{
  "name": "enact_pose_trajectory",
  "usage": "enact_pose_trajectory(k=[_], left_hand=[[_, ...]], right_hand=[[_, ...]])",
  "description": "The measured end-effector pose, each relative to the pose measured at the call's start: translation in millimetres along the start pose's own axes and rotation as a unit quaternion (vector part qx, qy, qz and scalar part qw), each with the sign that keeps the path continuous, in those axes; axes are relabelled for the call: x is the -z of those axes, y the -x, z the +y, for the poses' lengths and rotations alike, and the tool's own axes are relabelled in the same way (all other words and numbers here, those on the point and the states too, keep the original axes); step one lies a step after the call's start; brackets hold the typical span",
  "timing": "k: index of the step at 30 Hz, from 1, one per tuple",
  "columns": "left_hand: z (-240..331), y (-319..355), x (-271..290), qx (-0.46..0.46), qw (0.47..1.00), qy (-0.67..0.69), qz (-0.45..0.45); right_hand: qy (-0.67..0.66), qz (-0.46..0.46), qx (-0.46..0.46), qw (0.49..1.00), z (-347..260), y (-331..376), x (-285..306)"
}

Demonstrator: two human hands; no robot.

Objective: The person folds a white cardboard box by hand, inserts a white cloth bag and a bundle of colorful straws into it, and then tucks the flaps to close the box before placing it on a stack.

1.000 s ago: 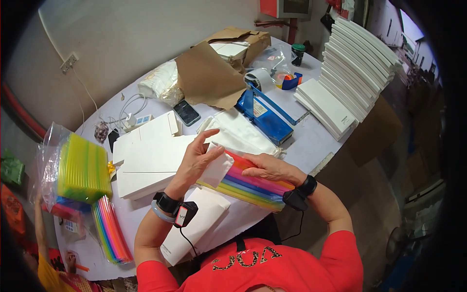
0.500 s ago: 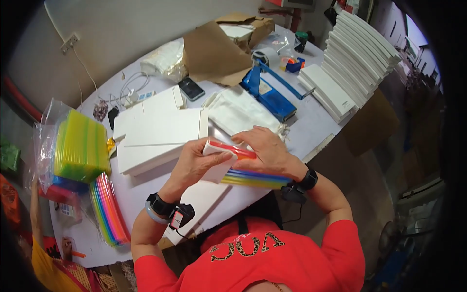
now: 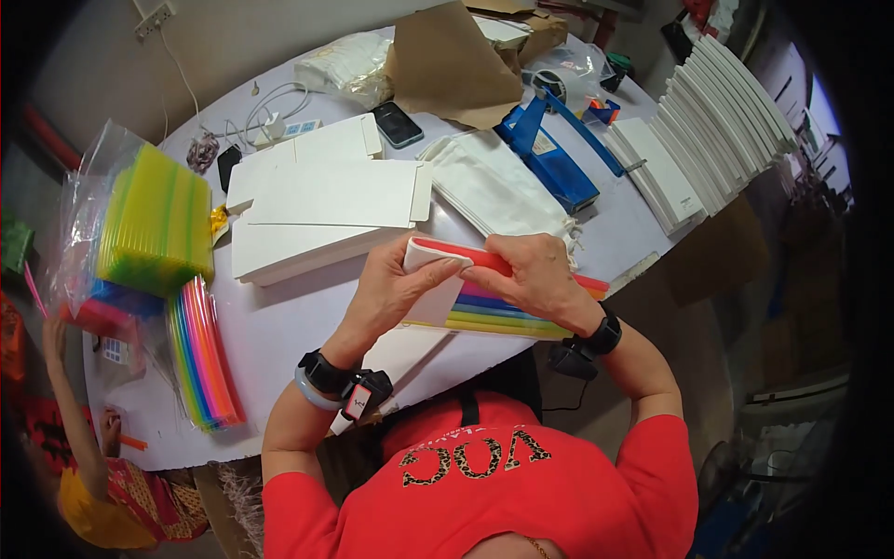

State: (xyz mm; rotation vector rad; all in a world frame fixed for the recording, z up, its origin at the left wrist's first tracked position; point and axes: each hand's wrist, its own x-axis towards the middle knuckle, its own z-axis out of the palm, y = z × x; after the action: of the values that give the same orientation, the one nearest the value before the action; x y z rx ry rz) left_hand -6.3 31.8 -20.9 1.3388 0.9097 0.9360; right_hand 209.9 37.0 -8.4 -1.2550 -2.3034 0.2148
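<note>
My left hand is closed on a white sleeve-like cover, its thumb along the rim of the mouth. Whether the cover is cloth or card I cannot tell. A flat pack of rainbow-coloured tubes has its left end at that mouth, with a red edge along the top and yellow at the bottom. My right hand grips the pack close to the mouth, thumb and fingers on the red edge. Under my hands, a long white box lies by the table's front edge.
White boxes lie left of centre, beside white cloth pouches. A blue tool, phone and stacked white boxes stand beyond. Yellow-green tubes and another rainbow pack are left, near a co-worker's arm.
My right hand's fingers have closed in around the red edge, and more of the pack shows right of that hand. The co-worker's raised hand now holds a thin pink strip. The view has shifted slightly.
</note>
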Motion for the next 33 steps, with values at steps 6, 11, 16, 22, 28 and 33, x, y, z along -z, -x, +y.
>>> enact_pose_trajectory(k=[6,11,16,22,28,33], left_hand=[[-60.6,43.6,27.2,-0.051,0.888,-0.455,0.040],[-94.4,81.2,14.4,0.079,0.775,-0.627,0.001],[-97.1,83.2,19.5,0.014,0.815,-0.580,0.021],[-91.1,94.3,33.9,-0.118,0.763,-0.633,0.059],[-97.0,86.3,31.1,-0.190,0.741,-0.643,0.031],[-97.3,86.8,26.9,-0.184,0.748,-0.636,0.037]], right_hand=[[0.113,-0.010,-0.058,0.992,59.3,3.0,1.4],[0.151,-0.059,-0.043,0.986,78.1,-2.8,-27.0],[0.127,-0.061,-0.024,0.990,83.7,-13.0,-44.4],[0.030,-0.206,0.043,0.977,88.7,-9.5,-35.5],[0.033,-0.299,0.075,0.951,81.7,-19.3,-23.7],[0.019,-0.346,0.053,0.937,84.6,-24.3,-21.9]])
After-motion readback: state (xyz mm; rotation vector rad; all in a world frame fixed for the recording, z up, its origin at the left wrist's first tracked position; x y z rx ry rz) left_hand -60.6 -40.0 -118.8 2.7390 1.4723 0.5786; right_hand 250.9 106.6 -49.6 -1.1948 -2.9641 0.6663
